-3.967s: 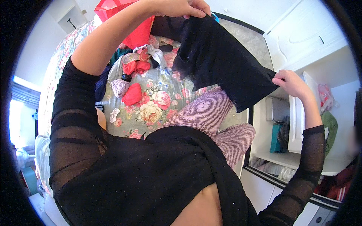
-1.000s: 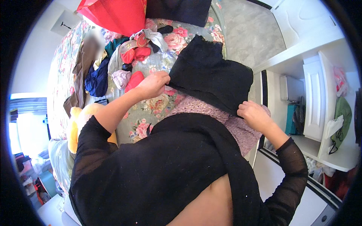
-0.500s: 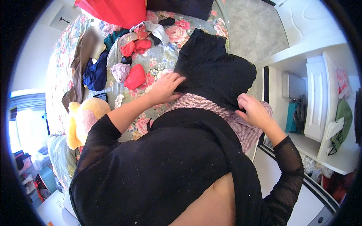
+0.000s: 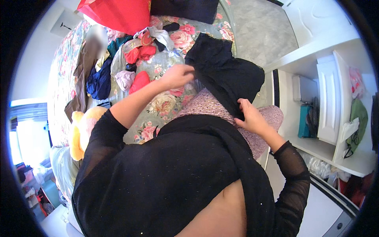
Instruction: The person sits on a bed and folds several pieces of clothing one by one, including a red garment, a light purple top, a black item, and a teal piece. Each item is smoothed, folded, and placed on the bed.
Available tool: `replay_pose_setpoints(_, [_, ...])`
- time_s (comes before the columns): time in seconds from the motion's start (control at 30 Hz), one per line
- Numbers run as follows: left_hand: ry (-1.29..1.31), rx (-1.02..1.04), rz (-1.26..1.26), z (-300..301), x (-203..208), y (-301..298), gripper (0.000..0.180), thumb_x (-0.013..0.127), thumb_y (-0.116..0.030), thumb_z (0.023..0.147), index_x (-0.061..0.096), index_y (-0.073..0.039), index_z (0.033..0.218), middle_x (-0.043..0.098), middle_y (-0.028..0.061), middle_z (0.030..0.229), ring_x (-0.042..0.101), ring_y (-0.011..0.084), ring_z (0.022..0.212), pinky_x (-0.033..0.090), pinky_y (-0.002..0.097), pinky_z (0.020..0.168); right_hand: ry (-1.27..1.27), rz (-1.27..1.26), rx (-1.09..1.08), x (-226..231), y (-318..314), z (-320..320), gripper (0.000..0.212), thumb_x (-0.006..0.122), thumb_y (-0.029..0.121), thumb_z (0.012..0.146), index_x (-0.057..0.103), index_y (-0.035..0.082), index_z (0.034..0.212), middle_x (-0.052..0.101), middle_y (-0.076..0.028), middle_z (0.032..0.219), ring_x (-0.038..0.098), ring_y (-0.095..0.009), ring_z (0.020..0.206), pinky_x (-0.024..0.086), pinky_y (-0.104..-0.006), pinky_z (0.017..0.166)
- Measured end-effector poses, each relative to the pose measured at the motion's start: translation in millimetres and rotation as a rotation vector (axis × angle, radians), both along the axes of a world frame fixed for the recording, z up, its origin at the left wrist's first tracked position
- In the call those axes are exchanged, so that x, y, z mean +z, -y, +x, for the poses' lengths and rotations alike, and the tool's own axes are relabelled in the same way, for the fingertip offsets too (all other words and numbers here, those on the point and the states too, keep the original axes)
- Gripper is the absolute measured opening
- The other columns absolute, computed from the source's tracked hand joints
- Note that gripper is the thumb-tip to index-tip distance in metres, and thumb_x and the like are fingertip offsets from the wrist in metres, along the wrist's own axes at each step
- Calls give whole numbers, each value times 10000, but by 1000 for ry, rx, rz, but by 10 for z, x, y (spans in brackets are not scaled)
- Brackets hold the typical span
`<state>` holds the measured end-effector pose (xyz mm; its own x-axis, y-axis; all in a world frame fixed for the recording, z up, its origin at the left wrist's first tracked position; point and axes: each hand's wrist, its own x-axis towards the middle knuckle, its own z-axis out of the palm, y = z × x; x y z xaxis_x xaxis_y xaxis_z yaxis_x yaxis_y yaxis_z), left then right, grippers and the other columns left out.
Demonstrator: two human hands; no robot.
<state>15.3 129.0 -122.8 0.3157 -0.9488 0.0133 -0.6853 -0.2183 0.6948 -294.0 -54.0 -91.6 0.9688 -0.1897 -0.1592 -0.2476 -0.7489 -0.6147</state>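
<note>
Black shorts (image 4: 231,75) with lacy-looking edges lie partly across my lap and partly on the bed, their near edge lifted. My left hand (image 4: 177,76) pinches the left corner of the shorts, with the fingertips at the cloth. Lower and to the right, my right hand (image 4: 252,118) grips the near edge between thumb and fingers. Beneath the cloth show my pink-and-dark patterned trousers (image 4: 207,104).
Crumpled clothes lie left on the flowered bedspread (image 4: 162,103), among them a red piece (image 4: 139,82) and a navy one (image 4: 98,81). A red bag (image 4: 118,15) stands behind. Near my left arm sits a yellow plush toy (image 4: 81,132). White open shelves (image 4: 316,150) stand right.
My left hand has moved up and slightly left, raising the corner of the shorts. My right hand has shifted a little left, and the near edge now slants more steeply.
</note>
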Motion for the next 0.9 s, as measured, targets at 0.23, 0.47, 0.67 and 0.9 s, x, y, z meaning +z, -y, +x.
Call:
replay_pose_setpoints(0.23, [-151, -50, 156, 590, 956, 878, 299, 631, -282, 837, 692, 10, 864, 669, 63, 714, 629, 158, 631, 492, 320, 568, -13, 413, -328, 502, 777, 501, 223, 521, 96, 822, 609, 1, 1003, 621, -47, 876, 563, -118, 790, 480, -320, 687])
replay_pose_setpoints(0.47, [-1044, 264, 56, 626, 2234, 1777, 318, 663, -256, 845, 657, -11, 1048, 699, 101, 959, 669, 202, 794, 526, 317, 713, 242, 794, -664, 2134, 1453, 1215, 234, 531, 193, 944, 608, 29, 1091, 667, -64, 961, 654, -155, 835, 549, -336, 717])
replay_pose_setpoints(0.67, [-637, -21, -35, 91, 2593, 1934, 555, 568, -542, 911, 589, -74, 1209, 652, 55, 1062, 605, 146, 946, 476, 326, 813, 381, 746, -263, 2480, 1006, 1543, 251, 545, 115, 926, 583, -6, 1143, 660, -115, 1015, 662, -192, 892, 552, -344, 805])
replay_pose_setpoints(0.9, [-593, -268, -77, 53, 2923, 1664, 416, 671, -148, 875, 566, 19, 1241, 659, 88, 1126, 618, 165, 1012, 472, 290, 921, 558, 50, -63, 2679, 1182, 1311, 515, 649, 195, 862, 490, 43, 1327, 615, -148, 1159, 582, -255, 1124, 439, -377, 1008])
